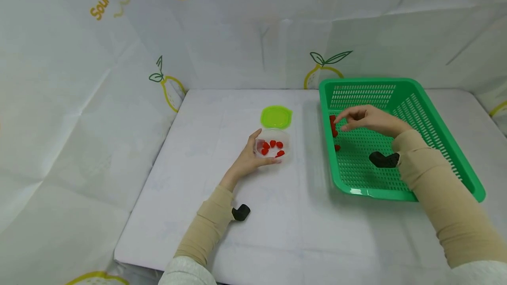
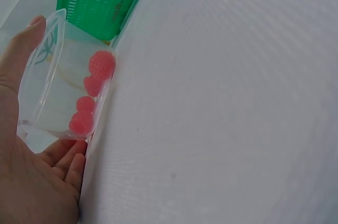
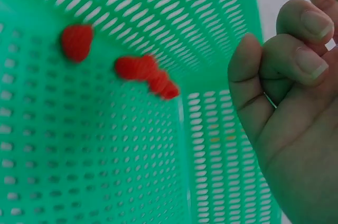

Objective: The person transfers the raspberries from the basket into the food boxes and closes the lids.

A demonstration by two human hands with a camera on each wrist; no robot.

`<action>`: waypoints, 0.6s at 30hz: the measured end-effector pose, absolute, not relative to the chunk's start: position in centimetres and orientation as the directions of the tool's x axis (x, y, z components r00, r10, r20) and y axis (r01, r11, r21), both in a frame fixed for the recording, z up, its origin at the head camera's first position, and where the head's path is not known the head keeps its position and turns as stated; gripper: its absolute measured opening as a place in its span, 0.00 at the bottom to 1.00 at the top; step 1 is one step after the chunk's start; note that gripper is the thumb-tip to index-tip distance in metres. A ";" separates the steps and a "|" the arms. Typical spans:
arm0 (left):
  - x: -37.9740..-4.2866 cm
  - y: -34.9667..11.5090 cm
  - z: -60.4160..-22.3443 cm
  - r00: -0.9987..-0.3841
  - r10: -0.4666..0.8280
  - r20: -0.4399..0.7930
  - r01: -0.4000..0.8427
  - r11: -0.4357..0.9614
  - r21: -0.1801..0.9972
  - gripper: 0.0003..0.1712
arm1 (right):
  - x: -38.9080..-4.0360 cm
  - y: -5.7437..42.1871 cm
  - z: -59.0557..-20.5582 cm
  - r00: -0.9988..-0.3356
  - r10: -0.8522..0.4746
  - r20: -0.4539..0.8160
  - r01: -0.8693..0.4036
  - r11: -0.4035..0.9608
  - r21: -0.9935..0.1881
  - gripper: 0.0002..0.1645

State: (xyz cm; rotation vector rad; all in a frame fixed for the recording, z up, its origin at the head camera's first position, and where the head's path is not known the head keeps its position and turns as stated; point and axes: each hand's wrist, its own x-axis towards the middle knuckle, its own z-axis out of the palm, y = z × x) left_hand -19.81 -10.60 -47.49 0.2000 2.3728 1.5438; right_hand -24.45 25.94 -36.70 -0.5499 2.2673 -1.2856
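1. While it is serving as work surface, one broad table with a smooth white top (image 1: 301, 232) is filling the middle of the head view.
2. One bright green, rectangular, slotted plastic basket (image 1: 388, 194) is standing on the table's right-hand part.
3. One bare right hand (image 1: 370, 119) is hovering over the basket's left part; its fingers are bending loosely, thumb and forefinger standing apart, with nothing showing between them.
4. One bare left hand (image 1: 247, 157) is gripping one small, clear plastic tub (image 1: 273, 134), its thumb lying along the near side and its fingers reaching round the opposite side.
5. That tub is standing uncovered on the table, left of the basket and apart from it.
6. One lime-green, flat plastic lid (image 1: 276, 117) is lying just beyond the tub, no hand touching it.
7. Small, red, rounded, raspberry-like berries: several are lying on the tub's floor (image 1: 279, 144); others are lying beside the basket's left wall, one single (image 3: 77, 43) and a few touching in a row.
8. Judging by this layout, the step in hand is seemingly picking berries for the tub; the next move is calling for a light thumb-and-forefinger pinch, while the left hand is steadying the tub.
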 end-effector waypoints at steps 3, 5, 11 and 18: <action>-19.8 -10.6 -47.5 -0.945 0.273 -0.179 -0.055 0.408 0.911 0.60 | -24.8 26.3 -37.5 -0.786 -0.570 -0.238 -0.109 0.507 -0.855 0.19; -19.8 -10.7 -47.6 -0.945 0.272 -0.179 -0.057 0.405 0.913 0.60 | -25.1 26.4 -38.0 -0.772 -0.578 -0.263 -0.117 0.537 -0.836 0.20; -19.8 -10.6 -47.6 -0.946 0.270 -0.179 -0.056 0.408 0.911 0.60 | -25.6 26.2 -39.0 -0.744 -0.578 -0.335 -0.145 0.629 -0.764 0.20; -19.8 -10.8 -47.5 -0.945 0.278 -0.174 -0.049 0.404 0.913 0.60 | -25.9 26.2 -40.1 -0.705 -0.581 -0.406 -0.141 0.677 -0.722 0.19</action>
